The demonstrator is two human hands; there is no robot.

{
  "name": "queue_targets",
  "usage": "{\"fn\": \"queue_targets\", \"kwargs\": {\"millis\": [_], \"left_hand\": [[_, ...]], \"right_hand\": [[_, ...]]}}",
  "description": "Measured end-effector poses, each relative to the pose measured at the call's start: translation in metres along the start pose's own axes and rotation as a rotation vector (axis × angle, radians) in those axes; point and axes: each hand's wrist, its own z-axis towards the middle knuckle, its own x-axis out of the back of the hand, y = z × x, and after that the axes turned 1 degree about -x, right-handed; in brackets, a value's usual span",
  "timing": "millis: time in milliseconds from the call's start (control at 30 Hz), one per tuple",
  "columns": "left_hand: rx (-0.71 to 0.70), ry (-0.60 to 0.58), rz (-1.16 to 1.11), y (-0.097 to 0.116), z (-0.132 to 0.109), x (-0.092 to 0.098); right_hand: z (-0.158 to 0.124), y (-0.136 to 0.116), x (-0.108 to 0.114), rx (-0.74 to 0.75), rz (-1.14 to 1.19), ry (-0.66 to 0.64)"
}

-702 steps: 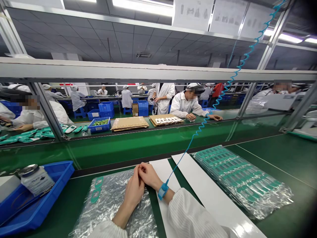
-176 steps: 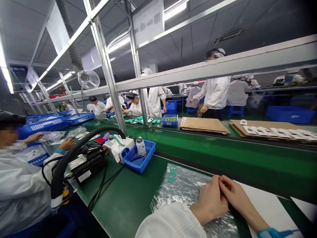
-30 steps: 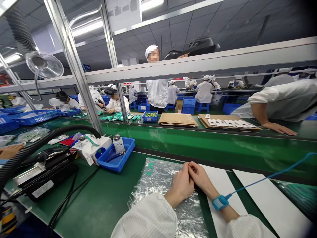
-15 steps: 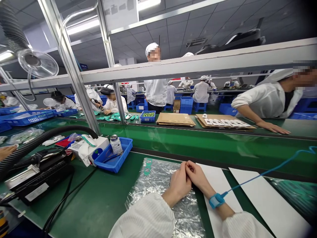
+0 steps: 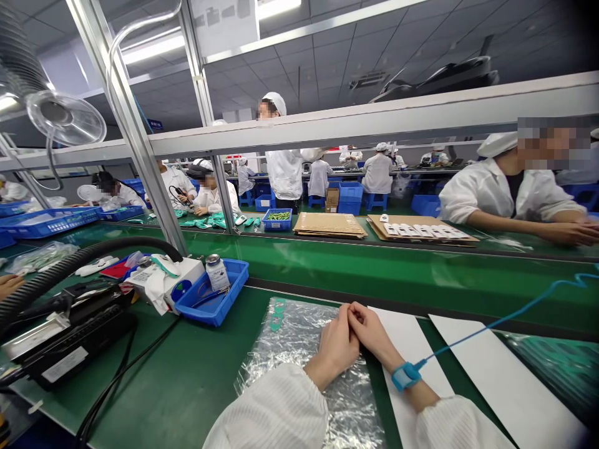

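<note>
My left hand [image 5: 335,347] and my right hand [image 5: 374,339] are clasped together, fingers folded, holding no object. My left hand rests on a clear bubble-plastic bag [image 5: 285,349] holding a few thin teal gaskets [image 5: 277,315]. My right wrist lies over a white paper sheet [image 5: 406,344] and wears a blue anti-static wrist strap [image 5: 405,376]. Its coiled blue cord [image 5: 505,318] runs off to the right. A second white sheet [image 5: 496,380] lies beyond it, and a plastic-wrapped stack of teal parts [image 5: 556,368] sits at the right edge.
To the left on the green bench are a blue tray [image 5: 210,305] with a metal-lidded jar [image 5: 218,272], a white box [image 5: 175,274], a black machine [image 5: 70,333] and a thick black hose [image 5: 79,262]. A co-worker's hand [image 5: 7,284] shows at the left edge.
My clasped hands have barely moved. The view has drifted slightly. The co-worker across the belt at right has risen from leaning forward to a more upright pose, and the standing person has shifted left.
</note>
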Motion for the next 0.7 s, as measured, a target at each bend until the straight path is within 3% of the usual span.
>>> {"fn": "queue_targets", "kwargs": {"millis": [700], "left_hand": [[0.007,-0.008,-0.013,0.0013,-0.0004,0.0020]], "right_hand": [[0.0003,0.0013,0.0012,0.008,-0.025,-0.017]]}}
